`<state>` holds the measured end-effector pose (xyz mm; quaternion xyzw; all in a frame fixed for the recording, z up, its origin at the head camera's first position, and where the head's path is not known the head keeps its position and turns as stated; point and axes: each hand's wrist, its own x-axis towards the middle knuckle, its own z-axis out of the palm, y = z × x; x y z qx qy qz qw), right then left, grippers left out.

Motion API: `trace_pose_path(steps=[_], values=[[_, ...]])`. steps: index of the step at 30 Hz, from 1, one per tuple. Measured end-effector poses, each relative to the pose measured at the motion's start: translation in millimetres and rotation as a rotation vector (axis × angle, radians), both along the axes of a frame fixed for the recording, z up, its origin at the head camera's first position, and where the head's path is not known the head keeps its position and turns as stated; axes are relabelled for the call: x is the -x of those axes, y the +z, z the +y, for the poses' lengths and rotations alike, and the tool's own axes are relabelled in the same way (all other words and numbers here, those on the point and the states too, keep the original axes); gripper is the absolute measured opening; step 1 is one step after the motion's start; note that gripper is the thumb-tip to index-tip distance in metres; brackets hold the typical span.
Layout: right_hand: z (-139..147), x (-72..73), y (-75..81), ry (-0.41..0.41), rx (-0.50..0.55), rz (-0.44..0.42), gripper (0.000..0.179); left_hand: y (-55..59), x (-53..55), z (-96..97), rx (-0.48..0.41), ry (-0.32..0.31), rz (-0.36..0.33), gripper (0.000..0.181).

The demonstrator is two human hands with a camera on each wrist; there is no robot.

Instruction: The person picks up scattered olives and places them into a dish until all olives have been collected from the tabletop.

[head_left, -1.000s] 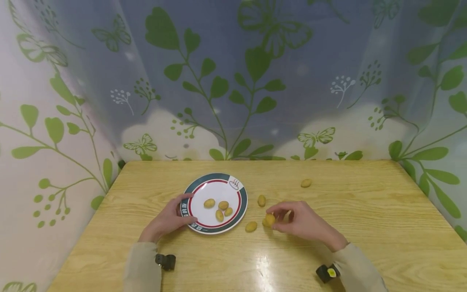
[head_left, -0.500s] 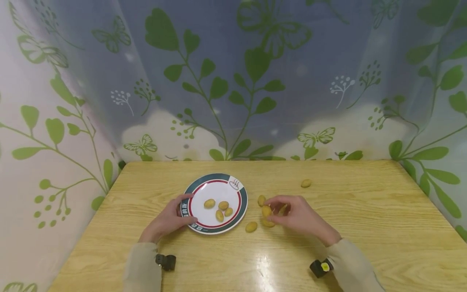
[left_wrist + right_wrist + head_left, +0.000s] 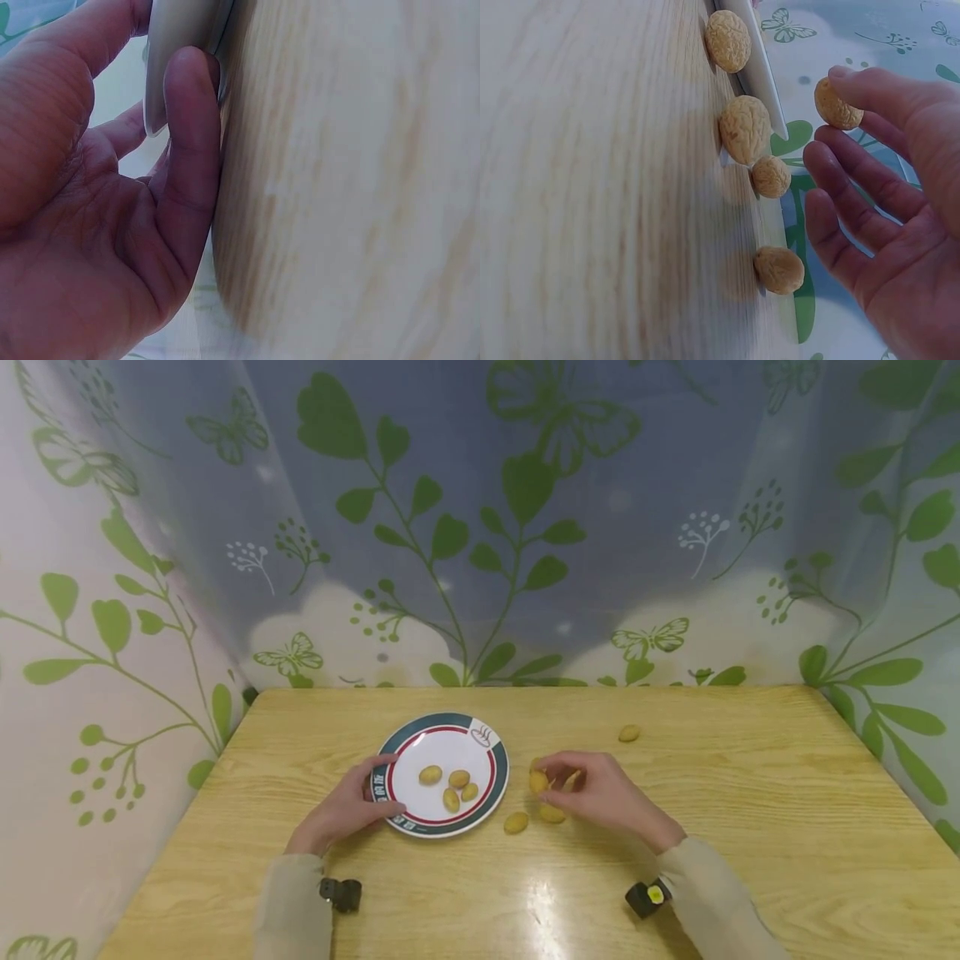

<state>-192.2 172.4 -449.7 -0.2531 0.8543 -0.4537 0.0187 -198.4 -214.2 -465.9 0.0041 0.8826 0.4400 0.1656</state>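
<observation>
My left hand grips the left rim of a white plate with a dark green and red border. In the left wrist view, the plate's edge sits between the fingers. Several small wrinkled yellow oval fruits lie on the plate. To its right, my right hand pinches one such fruit between thumb and fingertips, held off the table. Beneath and around that hand lie several loose fruits, one nearest the plate and another under the fingers. One behind the pinched fruit is mostly hidden.
A single fruit lies farther back on the right of the wooden table. Behind the table hangs a curtain printed with leaves and butterflies. Each wrist wears a small black camera.
My right hand has moved up and left, carrying the pinched fruit off the table and uncovering another fruit below. My left hand and the plate have stayed in place.
</observation>
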Motion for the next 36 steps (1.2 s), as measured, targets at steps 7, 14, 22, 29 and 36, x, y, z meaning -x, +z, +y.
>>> trace_pose_path(steps=[7,14,22,29,36], values=[[-5,5.2,3.3,-0.003,-0.021,-0.012,0.032,1.1,-0.4,0.3,0.007,-0.010,0.005,0.083],[-10,11.1,2.6,0.014,-0.012,-0.013,0.031,-0.5,0.5,0.5,0.003,-0.012,0.012,0.082],[-15,16.1,3.9,0.022,-0.031,-0.025,0.032,-1.7,1.7,-0.9,-0.003,-0.006,0.011,0.082],[-22,21.4,4.5,0.033,-0.033,-0.010,0.031,-2.6,1.3,-1.8,0.011,-0.012,0.007,0.083],[-29,24.9,6.3,0.015,-0.042,-0.030,0.032,-2.2,2.6,-1.9,-0.032,-0.016,0.008,0.084]])
